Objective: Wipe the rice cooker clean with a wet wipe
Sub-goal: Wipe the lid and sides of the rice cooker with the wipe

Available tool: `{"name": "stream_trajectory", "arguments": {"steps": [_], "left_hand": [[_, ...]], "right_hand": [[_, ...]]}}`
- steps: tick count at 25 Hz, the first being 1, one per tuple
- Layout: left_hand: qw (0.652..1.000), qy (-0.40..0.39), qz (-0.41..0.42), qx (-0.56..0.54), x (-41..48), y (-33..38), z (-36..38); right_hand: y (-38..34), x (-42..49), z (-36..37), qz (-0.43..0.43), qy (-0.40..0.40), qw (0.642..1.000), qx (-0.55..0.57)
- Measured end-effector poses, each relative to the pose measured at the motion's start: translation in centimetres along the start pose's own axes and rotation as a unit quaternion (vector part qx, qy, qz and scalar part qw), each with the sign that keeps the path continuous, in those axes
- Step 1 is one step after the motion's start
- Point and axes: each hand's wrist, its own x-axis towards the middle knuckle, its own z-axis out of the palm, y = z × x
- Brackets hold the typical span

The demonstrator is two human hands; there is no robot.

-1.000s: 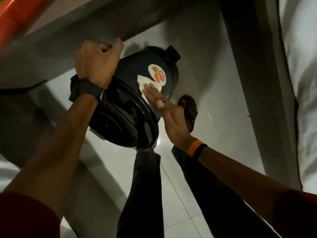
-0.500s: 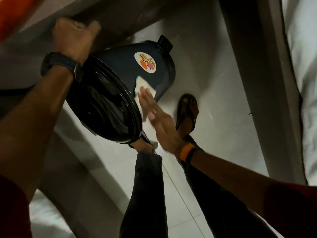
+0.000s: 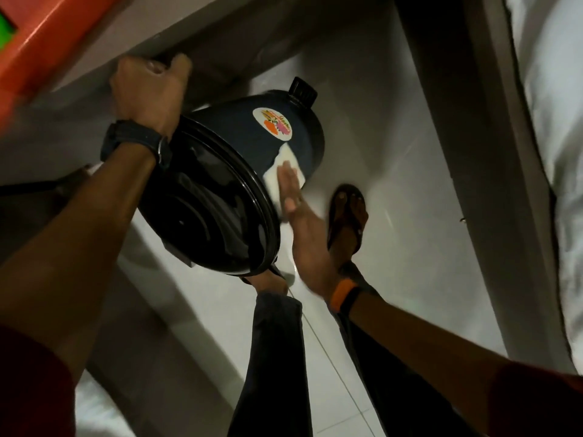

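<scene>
While my left hand (image 3: pixel 148 89) grips the far rim of the dark navy, round metal rice cooker (image 3: pixel 252 171), holding it in the air over the pale tiled floor (image 3: pixel 394 247), my right hand (image 3: pixel 303 234) lies flat, fingers (image 3: pixel 288 181) straight, pressing the white wet wipe (image 3: pixel 284 171) against its side wall just below the round colourful sticker (image 3: pixel 273 123). I judge wiping is midway: other faces probably remain. It lies tipped, long axis slanting, glossy black lid (image 3: pixel 208 209) toward me, base pointing away.
</scene>
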Motion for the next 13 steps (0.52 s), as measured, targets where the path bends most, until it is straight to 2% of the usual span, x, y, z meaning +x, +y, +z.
{"name": "stream_trajectory", "arguments": {"steps": [1, 2, 4, 6, 8, 11, 13], "left_hand": [[1.0, -0.002, -0.001, 0.011, 0.0, 0.0, -0.1], [1.0, -0.002, 0.003, 0.015, 0.0, -0.1, -0.1], [1.0, -0.01, 0.026, 0.009, 0.0, -0.3, 0.0], [0.999, -0.018, 0.049, -0.004, -0.1, -0.1, 0.1], [0.997, -0.019, 0.074, 0.006, -0.7, 0.8, -0.1], [0.991, -0.063, 0.101, 0.054, -2.1, 3.0, 0.8], [0.967, -0.106, 0.18, 0.147, -4.8, 5.0, 2.8]], "right_hand": [[0.3, -0.9, 0.2, -0.032, -0.017, 0.999, -0.017], [0.5, -0.2, -0.1, -0.024, -0.019, 0.999, -0.01], [2.0, 4.3, -1.4, 0.083, 0.042, 0.996, 0.008], [2.9, 10.0, -3.1, 0.217, 0.115, 0.969, -0.021], [3.5, 12.4, -3.6, 0.302, 0.143, 0.942, -0.02], [4.2, 9.6, -2.9, 0.315, 0.175, 0.932, 0.044], [5.0, 6.3, -3.6, 0.36, 0.19, 0.912, 0.053]]}}
